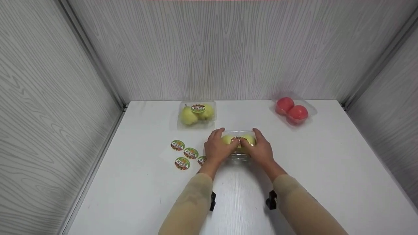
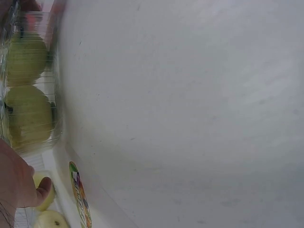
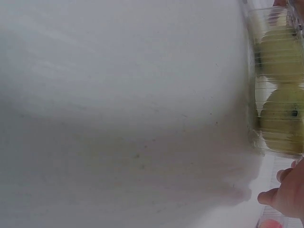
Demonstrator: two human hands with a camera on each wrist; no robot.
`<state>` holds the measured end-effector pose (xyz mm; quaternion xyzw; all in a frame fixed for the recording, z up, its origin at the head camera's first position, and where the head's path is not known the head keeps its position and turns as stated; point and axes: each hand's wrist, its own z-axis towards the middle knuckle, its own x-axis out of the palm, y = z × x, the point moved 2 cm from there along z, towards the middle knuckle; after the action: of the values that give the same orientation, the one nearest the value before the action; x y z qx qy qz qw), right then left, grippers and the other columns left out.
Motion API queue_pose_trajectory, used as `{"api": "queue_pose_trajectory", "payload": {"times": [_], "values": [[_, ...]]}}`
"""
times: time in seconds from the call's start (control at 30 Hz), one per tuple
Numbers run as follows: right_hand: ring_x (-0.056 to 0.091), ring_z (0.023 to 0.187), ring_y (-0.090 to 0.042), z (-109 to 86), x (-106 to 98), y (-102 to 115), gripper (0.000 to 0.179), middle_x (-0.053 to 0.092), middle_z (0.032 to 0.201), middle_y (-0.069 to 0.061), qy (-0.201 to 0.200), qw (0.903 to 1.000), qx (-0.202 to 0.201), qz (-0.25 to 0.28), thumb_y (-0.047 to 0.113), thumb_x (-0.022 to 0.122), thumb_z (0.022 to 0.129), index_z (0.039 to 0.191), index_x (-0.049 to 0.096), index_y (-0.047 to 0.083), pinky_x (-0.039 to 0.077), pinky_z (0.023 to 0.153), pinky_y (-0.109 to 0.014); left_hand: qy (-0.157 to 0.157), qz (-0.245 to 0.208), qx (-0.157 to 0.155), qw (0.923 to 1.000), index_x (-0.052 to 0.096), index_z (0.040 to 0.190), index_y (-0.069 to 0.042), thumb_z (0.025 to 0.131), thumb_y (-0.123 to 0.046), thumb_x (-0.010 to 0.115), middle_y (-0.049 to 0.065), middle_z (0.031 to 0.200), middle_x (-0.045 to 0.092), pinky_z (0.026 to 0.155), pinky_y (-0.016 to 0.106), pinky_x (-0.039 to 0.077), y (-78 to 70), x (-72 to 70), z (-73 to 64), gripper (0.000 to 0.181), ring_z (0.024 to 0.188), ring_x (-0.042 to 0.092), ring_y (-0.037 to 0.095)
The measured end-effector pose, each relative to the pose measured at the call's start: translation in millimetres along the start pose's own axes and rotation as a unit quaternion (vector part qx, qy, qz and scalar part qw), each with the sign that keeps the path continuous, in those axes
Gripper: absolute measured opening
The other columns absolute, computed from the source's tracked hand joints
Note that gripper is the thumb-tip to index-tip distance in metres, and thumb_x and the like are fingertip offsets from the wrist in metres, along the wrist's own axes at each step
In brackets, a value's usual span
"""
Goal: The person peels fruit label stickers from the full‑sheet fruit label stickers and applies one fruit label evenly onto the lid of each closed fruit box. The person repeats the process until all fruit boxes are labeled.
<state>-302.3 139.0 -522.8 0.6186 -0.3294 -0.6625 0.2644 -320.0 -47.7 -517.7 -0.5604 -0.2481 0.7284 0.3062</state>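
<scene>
In the head view a clear plastic clamshell box (image 1: 238, 157) of yellow-green pears (image 1: 249, 139) is between both hands, with a round label (image 1: 234, 140) on its lid. My left hand (image 1: 218, 147) is at the box's left side, its thumb on the label. At the right side my right hand (image 1: 262, 149) mirrors it, thumb also on the label. Both wrist views show the pears (image 2: 29, 114) through the ribbed wall. There the fingers (image 3: 269, 196) point down outside the box, apart from its wall.
Several round stickers (image 1: 182, 163) lie left of the hands. Farther back stands another labelled pear box (image 1: 212, 123). An open clear box (image 1: 311, 110) with two red fruits (image 1: 297, 114) is at the back right. White table (image 1: 326, 169); grained walls (image 1: 196, 49) enclose it.
</scene>
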Motion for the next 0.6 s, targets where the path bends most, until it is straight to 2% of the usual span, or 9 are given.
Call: {"api": "queue_pose_trajectory", "payload": {"times": [0.43, 0.6], "values": [[0.047, 0.146, -0.039, -0.2, -0.2, 1.4, 0.089, 0.047, 0.161, -0.021, 0.001, 1.0000, -0.001, 0.001, 0.057, 0.068, 0.097, 0.164, 0.035, 0.008, 0.036, 0.120, -0.054, -0.003, 0.002, 0.005, 1.0000, 0.065, 0.143, -0.009, 0.083, -0.052, 0.076, 0.010, 0.143, 0.064, 0.103, 0.050, 0.050, 1.3, 0.9, -0.4, 0.074, 0.129, 0.062, 0.029], [0.048, 0.145, -0.039, -0.6, -0.2, 1.8, 0.088, 0.047, 0.161, -0.020, 0.000, 1.0000, -0.002, 0.005, 0.055, 0.068, 0.097, 0.164, 0.036, 0.007, 0.037, 0.119, -0.054, 0.000, 0.006, -0.002, 1.0000, 0.064, 0.143, -0.010, 0.083, -0.051, 0.075, 0.009, 0.145, 0.063, 0.103, 0.048, 0.050, 1.0, 0.9, -0.2, 0.074, 0.129, 0.062, 0.029]]}}
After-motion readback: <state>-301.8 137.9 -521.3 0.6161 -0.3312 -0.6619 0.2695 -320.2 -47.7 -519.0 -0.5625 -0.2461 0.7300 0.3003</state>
